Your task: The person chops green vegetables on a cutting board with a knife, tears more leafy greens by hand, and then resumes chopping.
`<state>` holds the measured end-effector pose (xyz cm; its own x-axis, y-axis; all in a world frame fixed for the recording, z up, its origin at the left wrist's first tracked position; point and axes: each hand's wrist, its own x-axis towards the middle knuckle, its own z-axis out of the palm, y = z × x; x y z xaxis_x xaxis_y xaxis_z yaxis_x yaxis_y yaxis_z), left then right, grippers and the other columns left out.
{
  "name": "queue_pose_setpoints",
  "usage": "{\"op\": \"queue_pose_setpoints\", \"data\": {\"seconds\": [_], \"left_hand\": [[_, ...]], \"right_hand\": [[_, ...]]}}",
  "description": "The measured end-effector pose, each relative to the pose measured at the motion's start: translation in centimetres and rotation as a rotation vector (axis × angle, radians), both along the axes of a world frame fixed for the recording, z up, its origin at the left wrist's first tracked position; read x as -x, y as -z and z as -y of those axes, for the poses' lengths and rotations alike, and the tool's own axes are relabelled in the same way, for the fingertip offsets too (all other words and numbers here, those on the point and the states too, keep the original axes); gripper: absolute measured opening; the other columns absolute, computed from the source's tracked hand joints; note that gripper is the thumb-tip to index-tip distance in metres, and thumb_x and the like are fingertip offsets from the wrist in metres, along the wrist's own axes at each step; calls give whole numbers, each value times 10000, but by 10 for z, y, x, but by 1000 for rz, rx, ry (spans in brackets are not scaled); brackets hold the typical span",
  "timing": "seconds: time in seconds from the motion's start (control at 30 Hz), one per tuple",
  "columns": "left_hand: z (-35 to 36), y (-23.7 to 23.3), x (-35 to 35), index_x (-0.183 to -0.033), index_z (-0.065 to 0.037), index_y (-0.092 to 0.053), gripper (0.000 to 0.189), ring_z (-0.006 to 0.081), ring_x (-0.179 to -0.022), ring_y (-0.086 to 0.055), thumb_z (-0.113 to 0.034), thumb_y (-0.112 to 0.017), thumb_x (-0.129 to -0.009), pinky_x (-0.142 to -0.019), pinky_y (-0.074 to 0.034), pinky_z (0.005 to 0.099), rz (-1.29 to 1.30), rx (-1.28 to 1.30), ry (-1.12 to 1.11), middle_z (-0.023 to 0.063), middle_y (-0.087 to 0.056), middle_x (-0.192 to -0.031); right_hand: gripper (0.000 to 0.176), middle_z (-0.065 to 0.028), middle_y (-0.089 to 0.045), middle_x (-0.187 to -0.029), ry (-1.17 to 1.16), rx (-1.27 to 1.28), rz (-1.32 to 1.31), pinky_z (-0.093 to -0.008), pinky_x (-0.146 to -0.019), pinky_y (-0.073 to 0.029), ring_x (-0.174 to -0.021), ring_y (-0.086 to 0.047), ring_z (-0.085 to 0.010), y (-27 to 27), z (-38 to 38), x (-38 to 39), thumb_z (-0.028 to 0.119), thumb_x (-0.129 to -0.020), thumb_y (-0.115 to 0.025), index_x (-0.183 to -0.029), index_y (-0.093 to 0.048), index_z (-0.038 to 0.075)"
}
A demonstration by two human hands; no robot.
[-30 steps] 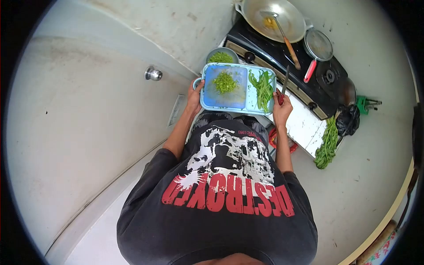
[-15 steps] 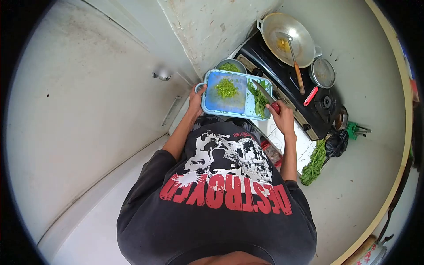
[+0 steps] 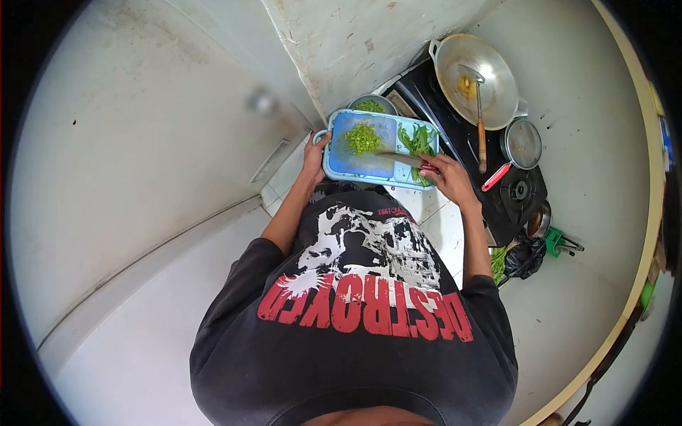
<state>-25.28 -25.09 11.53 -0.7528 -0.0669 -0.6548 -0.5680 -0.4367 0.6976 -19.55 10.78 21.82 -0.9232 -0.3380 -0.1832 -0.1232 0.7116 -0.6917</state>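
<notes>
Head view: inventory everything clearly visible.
Tray: 1, light blue, left hand
Chopped greens: 1 heap, green, tray
Leafy greens: 1 pile, green, tray
Knife: 1, red-handled, right hand
Bowl: 1, grey, behind tray
Stove: 1, black, beside tray
Wok: 1, silver, on stove
Spatula: 1, brown-handled, in wok
Strainer: 1, red-handled, near wok
Bag: 1, black, beside stove
Stalks: 1 bundle, green, by bag
Shirt: 1, black, worn
Left hand: 1, bare, tray
Right hand: 1, bare, knife

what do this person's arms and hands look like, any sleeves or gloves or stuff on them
Both the left hand and right hand are bare, with no gloves, and no watch or bracelet shows on the wrists. The forearms are uncovered. The left sleeve and right sleeve are short, loose and plain black, looking slightly faded.
</notes>
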Motion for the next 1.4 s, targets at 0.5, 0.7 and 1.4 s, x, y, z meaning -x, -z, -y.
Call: {"op": "queue_pose_setpoints", "data": {"seconds": [0.5,0.7,1.4], "left_hand": [[-6,-13,2,-1196,-13,-544,292,196,-875,-670,-163,-651,-969,-736,-603,350,-47,-31,-41,104,-639,-1014],[-8,-13,1,-1216,-8,-536,317,198,-861,-672,-168,-653,-968,-737,-609,357,-56,-39,-58,111,-640,-1015],[-9,-18,-2,-1220,-5,-540,330,201,-893,-673,-180,-657,-966,-765,-609,352,-58,3,-29,116,-642,-1032]], "right_hand": [[364,-104,-584,-949,-125,-12,-59,-433,-823,-488,-907,-609,-298,27,0,53,256,-873,-698,-1231,-711,194],[344,-88,-565,-945,-111,-11,-165,-418,-852,-479,-948,-579,-279,41,3,69,230,-856,-727,-1196,-733,182],[357,-106,-579,-986,46,-26,-177,-407,-888,-463,-967,-555,-301,63,16,109,212,-869,-722,-1221,-719,153]]}}
